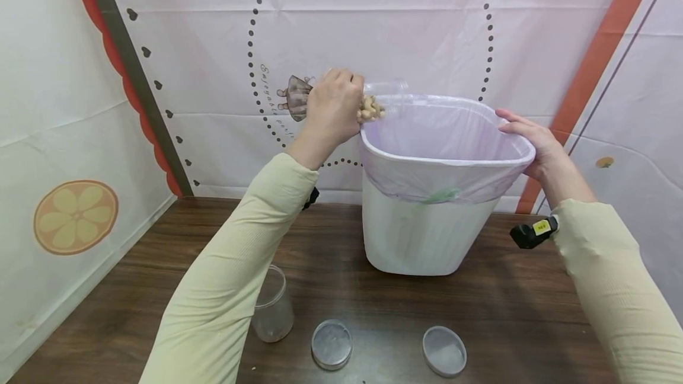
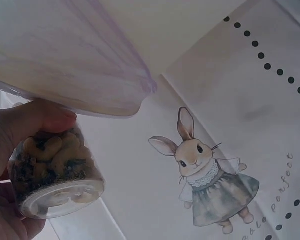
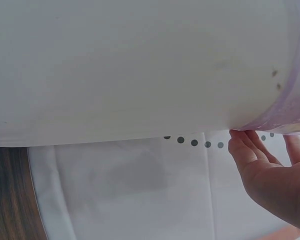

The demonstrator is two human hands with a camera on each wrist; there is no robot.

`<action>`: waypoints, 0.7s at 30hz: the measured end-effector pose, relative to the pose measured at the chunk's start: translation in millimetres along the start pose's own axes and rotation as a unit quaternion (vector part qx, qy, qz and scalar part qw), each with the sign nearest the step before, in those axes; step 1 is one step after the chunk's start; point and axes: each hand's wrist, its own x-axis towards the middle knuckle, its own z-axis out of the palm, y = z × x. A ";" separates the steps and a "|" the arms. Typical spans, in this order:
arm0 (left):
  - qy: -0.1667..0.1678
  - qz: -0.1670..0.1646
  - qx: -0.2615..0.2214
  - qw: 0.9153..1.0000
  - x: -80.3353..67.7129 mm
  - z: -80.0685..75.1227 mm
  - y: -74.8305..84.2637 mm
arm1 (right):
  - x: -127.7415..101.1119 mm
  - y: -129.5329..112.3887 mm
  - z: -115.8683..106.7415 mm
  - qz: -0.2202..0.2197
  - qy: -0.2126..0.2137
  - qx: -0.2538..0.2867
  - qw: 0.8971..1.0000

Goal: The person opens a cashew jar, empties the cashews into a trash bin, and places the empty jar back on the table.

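The left hand (image 1: 332, 112) grasps a clear jar (image 1: 380, 99) of pale nuts tipped over the white lined bin (image 1: 427, 230), whose rim the right hand (image 1: 533, 141) holds.

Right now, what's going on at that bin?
The left hand grips a clear jar of nuts, tipped on its side at the rim of the white bin. The right hand holds the bin's far rim, over the purple liner. An empty jar and two lids sit on the table.

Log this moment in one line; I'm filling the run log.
left hand: grips tipped jar over bin | right hand: holds bin rim
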 end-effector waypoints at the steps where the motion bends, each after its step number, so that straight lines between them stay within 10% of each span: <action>1: 0.001 0.004 0.004 1.000 0.0 -0.5 0.3 | -0.2 0.0 0.3 0.001 0.000 0.000 1.000; 21: -0.034 0.072 0.070 0.994 6.3 -4.3 3.4 | 1.5 1.6 -0.6 -0.007 -0.007 0.002 1.000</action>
